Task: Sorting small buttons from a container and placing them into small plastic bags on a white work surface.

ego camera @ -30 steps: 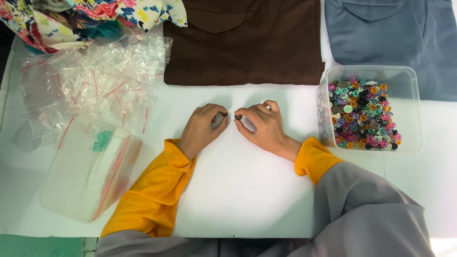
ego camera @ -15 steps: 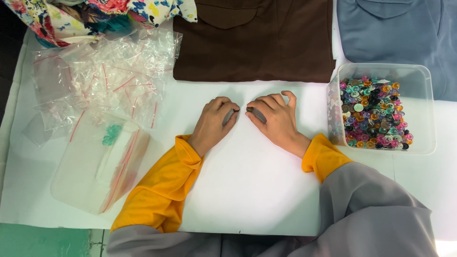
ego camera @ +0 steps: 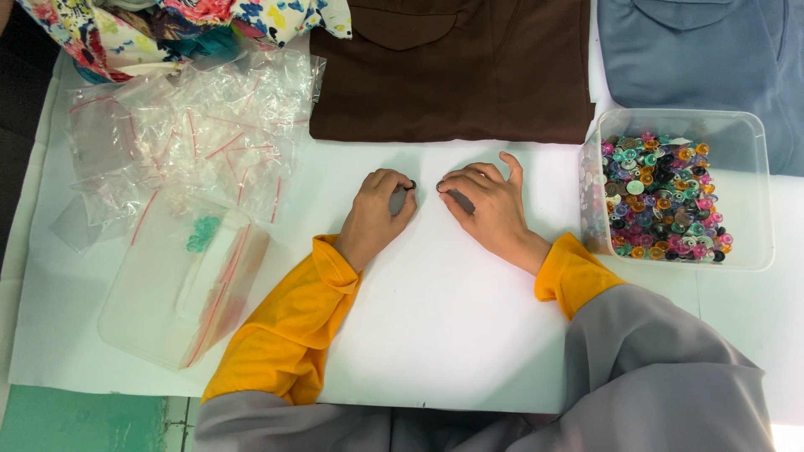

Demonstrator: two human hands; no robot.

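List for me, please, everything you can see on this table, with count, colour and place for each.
Clear tub: one, far right, full of mixed-colour buttons.
Brown garment: one, folded, top centre.
Blue-grey garment: one, top right.
Floral cloth: one, multicoloured, top left.
Small zip bags: a heap, clear with red strips, upper left.
Clear lidded box: one, left, with something green inside.
White sheet: one, covering the table.
Left hand: curled, pinching a small dark item, centre.
Right hand: beside it, also on a small dark item; orange cuffs, grey sleeves.
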